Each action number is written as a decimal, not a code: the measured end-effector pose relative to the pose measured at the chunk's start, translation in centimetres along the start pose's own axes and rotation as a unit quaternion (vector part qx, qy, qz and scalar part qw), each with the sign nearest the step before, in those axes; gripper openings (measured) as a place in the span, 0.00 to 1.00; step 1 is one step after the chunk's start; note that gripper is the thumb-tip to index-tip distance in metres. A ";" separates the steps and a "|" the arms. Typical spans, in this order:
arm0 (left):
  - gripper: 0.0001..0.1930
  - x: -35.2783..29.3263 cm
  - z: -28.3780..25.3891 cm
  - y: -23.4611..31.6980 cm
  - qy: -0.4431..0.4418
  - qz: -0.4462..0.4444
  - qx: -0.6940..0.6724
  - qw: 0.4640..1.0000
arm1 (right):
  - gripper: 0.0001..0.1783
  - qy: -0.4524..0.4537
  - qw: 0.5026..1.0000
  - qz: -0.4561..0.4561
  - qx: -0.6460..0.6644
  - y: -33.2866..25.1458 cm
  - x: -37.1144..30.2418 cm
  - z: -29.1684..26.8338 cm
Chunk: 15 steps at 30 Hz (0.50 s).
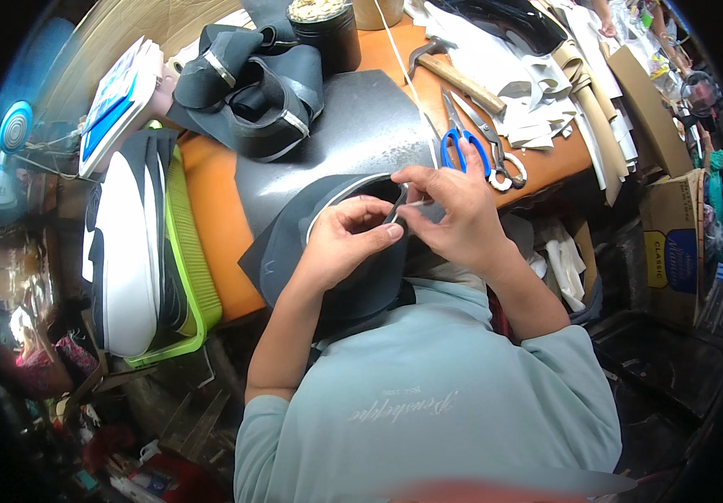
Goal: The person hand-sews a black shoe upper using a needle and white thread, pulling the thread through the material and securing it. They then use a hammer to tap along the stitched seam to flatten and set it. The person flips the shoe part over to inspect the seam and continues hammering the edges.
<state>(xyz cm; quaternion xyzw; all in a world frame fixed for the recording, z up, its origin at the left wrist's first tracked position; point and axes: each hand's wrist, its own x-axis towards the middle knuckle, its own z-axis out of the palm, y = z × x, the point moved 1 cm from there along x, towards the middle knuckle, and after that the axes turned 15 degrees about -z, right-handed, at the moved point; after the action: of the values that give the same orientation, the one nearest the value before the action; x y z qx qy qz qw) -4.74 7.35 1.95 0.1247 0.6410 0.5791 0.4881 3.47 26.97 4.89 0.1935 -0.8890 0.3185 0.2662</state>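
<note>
A dark grey piece of sheet material (336, 289), curved into a loop with a pale strip along its rim, lies across the near edge of the table. My left hand (349, 239) grips that rim, thumb pressed on its edge by the opening. Close on its right, my right hand (455, 210) pinches the edge of the same piece between thumb and fingers. A small greyish bit shows at those fingertips, too small to name. Just beyond the right hand lie blue-handled scissors (462, 149) and metal shears with pale-wrapped handles (483, 121).
A shiny dark sheet (336, 117) covers part of the orange tabletop (210, 226). Looped dark pieces (252, 92) sit beyond it, beside a black tub (325, 33). A hammer (462, 80) lies near white scraps (537, 101). At left, a green basket (185, 251) holds white and dark cut-outs.
</note>
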 end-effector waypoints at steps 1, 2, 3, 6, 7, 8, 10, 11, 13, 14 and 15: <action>0.15 0.3 -0.1 0.1 -0.003 -0.017 -0.009 1.000 | 0.22 -0.014 1.000 0.004 -0.001 -0.1 0.0 0.0; 0.15 0.4 -0.2 0.0 0.012 -0.043 -0.020 0.999 | 0.21 -0.027 1.000 0.008 -0.002 -0.3 0.0 -0.1; 0.15 0.4 -0.1 0.1 -0.008 -0.022 -0.055 0.998 | 0.21 -0.039 0.999 0.011 -0.002 -0.3 0.0 -0.2; 0.16 0.2 0.1 -0.1 -0.005 -0.009 -0.125 0.992 | 0.22 -0.030 0.999 0.010 0.002 -0.3 0.1 -0.6; 0.17 0.1 0.1 -0.2 0.004 -0.020 -0.117 0.993 | 0.22 -0.031 0.999 0.007 0.008 -0.3 0.2 -0.7; 0.18 0.0 0.1 -0.2 0.015 -0.027 -0.113 0.993 | 0.22 -0.026 1.000 0.004 0.015 -0.3 0.2 -0.7; 0.18 -0.2 0.1 -0.1 0.015 -0.028 -0.103 0.994 | 0.23 -0.019 1.000 0.001 0.023 -0.2 0.1 -0.8; 0.17 -0.2 0.1 0.0 0.012 -0.021 -0.103 0.994 | 0.24 -0.017 1.000 0.000 0.023 -0.2 0.1 -0.7; 0.18 -0.4 0.0 0.1 0.028 -0.032 -0.081 0.996 | 0.25 -0.007 1.000 -0.002 0.022 -0.1 0.0 -0.6; 0.18 -0.5 0.0 0.2 0.033 -0.036 -0.071 0.996 | 0.25 0.001 1.000 -0.002 0.022 0.0 0.0 -0.5; 0.18 -0.6 -0.1 0.3 0.032 -0.039 -0.067 0.996 | 0.26 0.011 1.000 -0.002 0.024 0.1 0.0 -0.4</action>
<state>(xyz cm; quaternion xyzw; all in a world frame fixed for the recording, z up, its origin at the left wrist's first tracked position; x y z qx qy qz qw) -4.62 6.98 2.47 0.0480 0.6204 0.6048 0.4970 3.56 27.26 5.10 0.1975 -0.8777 0.3414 0.2721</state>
